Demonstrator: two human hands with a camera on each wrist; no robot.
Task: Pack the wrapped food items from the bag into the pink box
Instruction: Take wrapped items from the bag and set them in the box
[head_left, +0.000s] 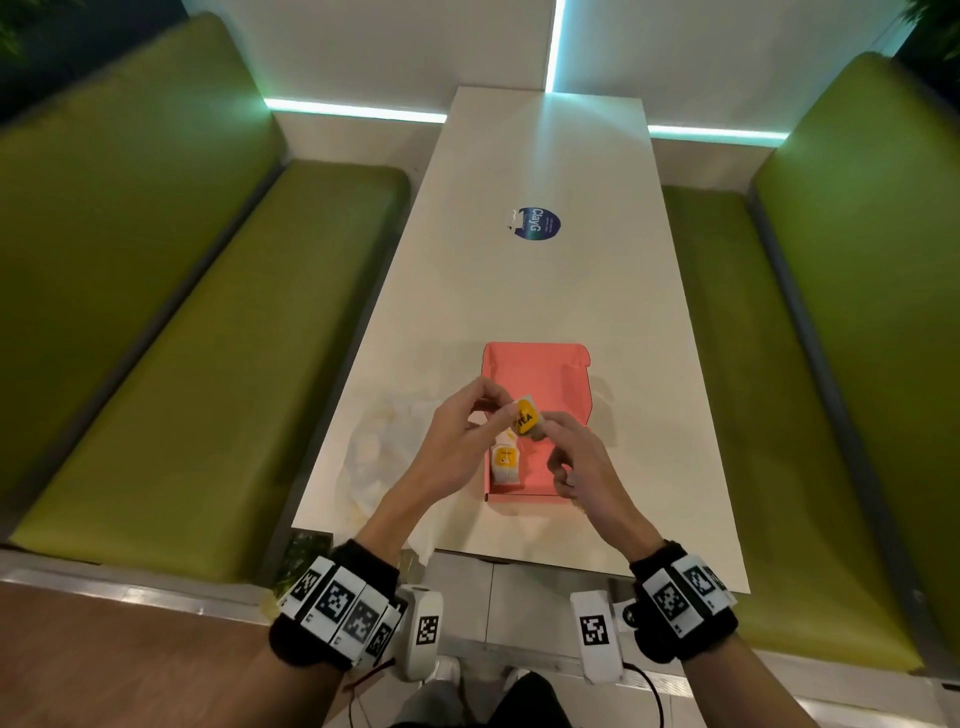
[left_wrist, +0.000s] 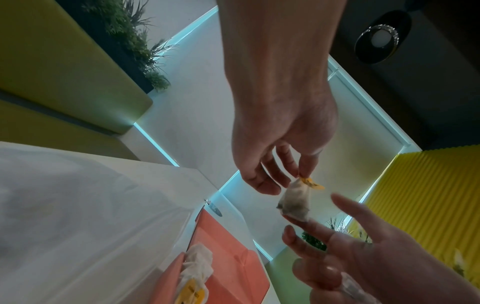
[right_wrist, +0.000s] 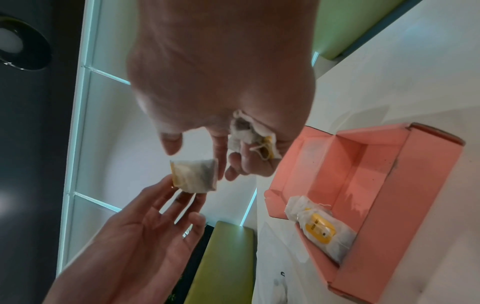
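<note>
- A long pale surface (head_left: 530, 291) runs between two green padded benches (head_left: 171, 332), with strips of cyan light along the white wall at the far end.
- A round dark blue sticker (head_left: 538, 223) lies on the surface well beyond the hands.
- The pink box (head_left: 550, 374) stands open on the surface directly beneath the hands, its lid flap laid back on the far side.
- Inside the box, against the wall below the left hand, lies one wrapped food item (head_left: 505, 462): a clear packet with a yellow label and a bit of string.
- A crumpled clear plastic bag (head_left: 374, 457) lies on the surface just outside the left hand, beside the box.
- The left hand (head_left: 462, 441) and the right hand (head_left: 576, 462) meet above the box, each pinching an edge of a second packet (head_left: 524, 415) with a yellow tag.
- In the right wrist view, the right hand's (right_wrist: 221, 82) curled lower fingers also keep a third packet (right_wrist: 249, 133) against the palm.
- In the left wrist view, the left hand's (left_wrist: 363, 253) other fingers are spread and loose.
</note>
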